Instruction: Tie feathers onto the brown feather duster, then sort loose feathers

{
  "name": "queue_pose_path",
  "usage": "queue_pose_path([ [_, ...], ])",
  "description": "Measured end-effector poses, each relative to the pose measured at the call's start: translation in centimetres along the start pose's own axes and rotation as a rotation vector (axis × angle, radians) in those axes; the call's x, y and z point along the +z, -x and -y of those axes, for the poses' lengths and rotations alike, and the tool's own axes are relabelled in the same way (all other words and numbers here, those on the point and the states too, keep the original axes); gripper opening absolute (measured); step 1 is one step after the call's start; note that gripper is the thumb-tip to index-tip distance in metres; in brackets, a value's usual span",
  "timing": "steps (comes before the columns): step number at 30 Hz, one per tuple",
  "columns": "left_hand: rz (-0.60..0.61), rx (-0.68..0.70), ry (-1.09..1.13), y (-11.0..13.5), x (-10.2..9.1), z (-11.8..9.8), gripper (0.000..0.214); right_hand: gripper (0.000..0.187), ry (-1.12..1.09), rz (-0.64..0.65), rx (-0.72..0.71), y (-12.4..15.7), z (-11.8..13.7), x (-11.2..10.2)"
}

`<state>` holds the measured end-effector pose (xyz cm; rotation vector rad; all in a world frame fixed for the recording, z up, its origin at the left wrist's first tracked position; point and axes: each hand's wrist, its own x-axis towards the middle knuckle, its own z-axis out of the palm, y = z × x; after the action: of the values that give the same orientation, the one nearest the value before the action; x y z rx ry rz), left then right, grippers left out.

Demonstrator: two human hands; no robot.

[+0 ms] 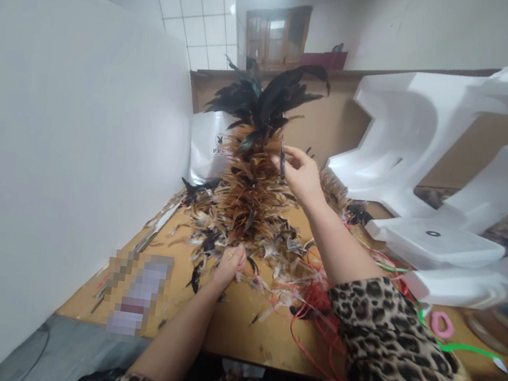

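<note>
A tall feather duster (250, 180) stands upright in front of me, brown and tan along its length with long glossy black feathers at the top. My left hand (230, 264) is closed in a fist around its lower end; the handle inside the fist is hidden. Beside the upper brown feathers, on the right, my right hand (301, 173) pinches small dark scissors (282, 164) with the tip pointing up. Their blades are too small to make out clearly. Loose feathers (275, 244) lie around the duster's base.
Tangled red string (317, 294) lies on the wooden table (252, 335) at right, near a pink ring (442, 325). White foam packaging (446, 236) stands far right. A white panel (69, 126) bounds the left. Behind the duster is a silvery bag (205, 152).
</note>
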<state>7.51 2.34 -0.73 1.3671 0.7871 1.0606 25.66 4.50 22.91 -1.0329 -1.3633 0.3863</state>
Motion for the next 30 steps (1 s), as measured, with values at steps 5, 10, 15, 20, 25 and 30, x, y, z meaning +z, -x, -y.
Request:
queue_pose_path([
  [5,-0.023,-0.004,0.009,0.0,0.3,-0.1,0.06,0.045,0.001,-0.015,-0.074,-1.2,1.2,-0.5],
  [10,-0.051,0.019,0.018,0.1,0.4,-0.4,0.06,0.046,0.056,-0.013,-0.114,-2.1,0.9,-0.8],
  [15,-0.089,0.088,0.028,-0.1,0.3,-0.5,0.059,0.052,0.037,-0.039,-0.134,-2.8,0.7,-1.1],
  [20,-0.116,0.138,-0.003,-0.1,0.1,-0.4,0.058,0.061,0.055,-0.082,-0.18,-3.8,-0.1,-2.5],
  [25,-0.228,0.087,-0.096,0.3,0.0,-0.8,0.05,0.063,0.029,-0.157,-0.191,-4.5,-0.9,-4.3],
  [30,-0.362,0.093,-0.121,0.4,0.0,-1.7,0.053,0.059,-0.025,-0.097,0.015,-1.4,-3.0,-5.0],
])
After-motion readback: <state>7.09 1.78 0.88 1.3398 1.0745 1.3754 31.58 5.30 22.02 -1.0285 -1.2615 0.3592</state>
